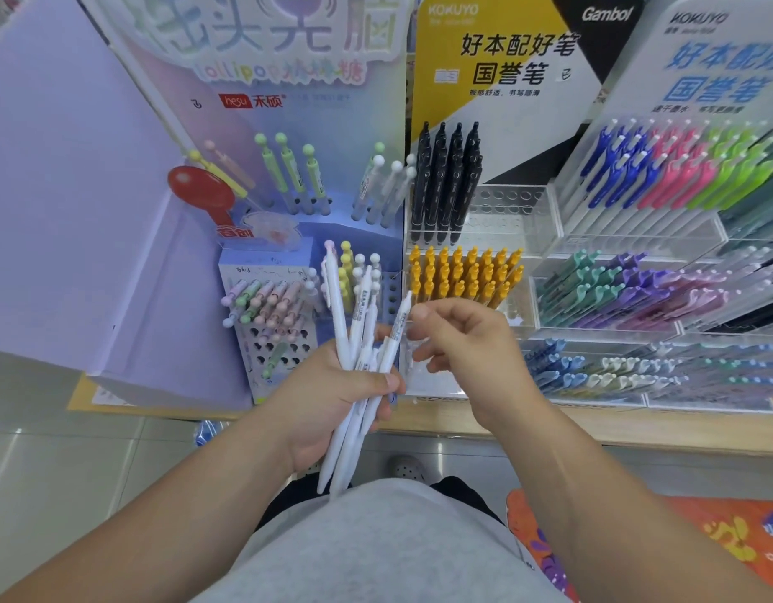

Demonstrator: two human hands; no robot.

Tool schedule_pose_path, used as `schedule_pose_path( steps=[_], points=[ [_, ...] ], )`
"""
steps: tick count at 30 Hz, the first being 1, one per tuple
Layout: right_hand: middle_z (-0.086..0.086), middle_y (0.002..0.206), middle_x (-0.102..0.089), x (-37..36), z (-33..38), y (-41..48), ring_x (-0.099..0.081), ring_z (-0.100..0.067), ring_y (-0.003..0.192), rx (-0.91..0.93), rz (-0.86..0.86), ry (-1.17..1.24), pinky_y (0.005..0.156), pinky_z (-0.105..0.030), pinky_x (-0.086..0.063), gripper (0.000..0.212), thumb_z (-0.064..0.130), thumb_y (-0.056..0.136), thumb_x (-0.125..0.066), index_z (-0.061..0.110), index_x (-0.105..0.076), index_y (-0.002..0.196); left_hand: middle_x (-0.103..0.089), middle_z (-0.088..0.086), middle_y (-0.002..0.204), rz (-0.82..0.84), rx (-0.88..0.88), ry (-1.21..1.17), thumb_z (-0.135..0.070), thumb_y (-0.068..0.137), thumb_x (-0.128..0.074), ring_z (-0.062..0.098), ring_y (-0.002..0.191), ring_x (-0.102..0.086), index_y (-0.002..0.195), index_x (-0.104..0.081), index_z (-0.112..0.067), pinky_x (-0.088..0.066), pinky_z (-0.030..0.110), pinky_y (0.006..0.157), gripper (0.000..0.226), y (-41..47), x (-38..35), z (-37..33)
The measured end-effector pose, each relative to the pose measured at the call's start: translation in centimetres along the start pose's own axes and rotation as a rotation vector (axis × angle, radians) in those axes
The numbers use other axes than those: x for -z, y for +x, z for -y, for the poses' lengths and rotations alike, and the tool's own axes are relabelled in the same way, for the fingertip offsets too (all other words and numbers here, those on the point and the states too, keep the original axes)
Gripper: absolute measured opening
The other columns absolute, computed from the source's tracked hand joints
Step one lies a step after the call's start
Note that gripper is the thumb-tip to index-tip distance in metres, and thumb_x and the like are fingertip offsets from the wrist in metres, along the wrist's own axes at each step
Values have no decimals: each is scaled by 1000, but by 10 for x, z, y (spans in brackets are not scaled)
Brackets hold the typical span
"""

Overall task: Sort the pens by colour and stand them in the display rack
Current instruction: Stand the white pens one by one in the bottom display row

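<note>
Several white pens (354,341) are bunched in the left hand (332,398). Its fingers and thumb curl round the barrels at mid-length, so the tops fan upward toward the racks and the tips point down at the person's lap. Held as a fan, each top stands free to be picked off singly. The right hand (467,346) sits just beside the bundle, its fingers (419,313) drawn narrow and seemingly pinching the upper end of the outermost pen (395,337), whose lower barrel lies within the left hand's grip. The bundle hangs in the air before the counter (636,424), close in front of the lilac display rack (267,341) with its pastel pens. Beside that, black pens (445,180) and yellow pens (463,272) each fill their own block. The step in hand looks like drawing one pen out to seat it among its own colour.
</note>
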State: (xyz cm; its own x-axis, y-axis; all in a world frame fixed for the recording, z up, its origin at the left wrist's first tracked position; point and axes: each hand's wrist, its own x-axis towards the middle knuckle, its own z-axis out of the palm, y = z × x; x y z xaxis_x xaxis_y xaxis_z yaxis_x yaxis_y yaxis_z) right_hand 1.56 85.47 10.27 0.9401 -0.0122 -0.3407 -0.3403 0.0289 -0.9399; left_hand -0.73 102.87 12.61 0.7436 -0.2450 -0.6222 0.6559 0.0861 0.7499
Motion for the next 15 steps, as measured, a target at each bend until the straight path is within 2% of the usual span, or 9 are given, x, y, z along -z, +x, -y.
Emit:
schedule_pose_path(
  steps=[4,6,11,15],
  points=[
    [-2,68,-70,-2,10,-1,-63,-13,56,-29,-32,15,52,-25,-48,19,21,78,-82,10,-67,85,-69,18,83,49,-7,48,5,86,-67,23,59,-57,104,-62,-8,-47,30,51,23,4,-8,-1],
    [-5,69,-70,1,12,-1,-63,-13,56,-55,-50,26,51,-25,-48,23,19,75,-84,9,-66,83,-69,18,82,47,-4,59,5,86,-67,24,59,-57,102,-61,-12,-47,30,50,25,6,-10,-1],
    [-12,71,-67,4,10,-3,-62,-14,56,-65,-71,15,49,-23,-47,27,18,73,-86,8,-63,84,-69,18,84,73,8,108,5,84,-69,23,60,-58,105,-60,-8,-47,31,51,26,11,-11,1],
    [-6,72,-69,6,8,-3,-63,-13,60,-62,-61,54,55,-25,-49,14,13,83,-77,10,-65,88,-68,20,85,77,28,69,4,84,-69,23,60,-58,113,-62,-9,-46,32,53,32,12,-13,0]
  ],
)
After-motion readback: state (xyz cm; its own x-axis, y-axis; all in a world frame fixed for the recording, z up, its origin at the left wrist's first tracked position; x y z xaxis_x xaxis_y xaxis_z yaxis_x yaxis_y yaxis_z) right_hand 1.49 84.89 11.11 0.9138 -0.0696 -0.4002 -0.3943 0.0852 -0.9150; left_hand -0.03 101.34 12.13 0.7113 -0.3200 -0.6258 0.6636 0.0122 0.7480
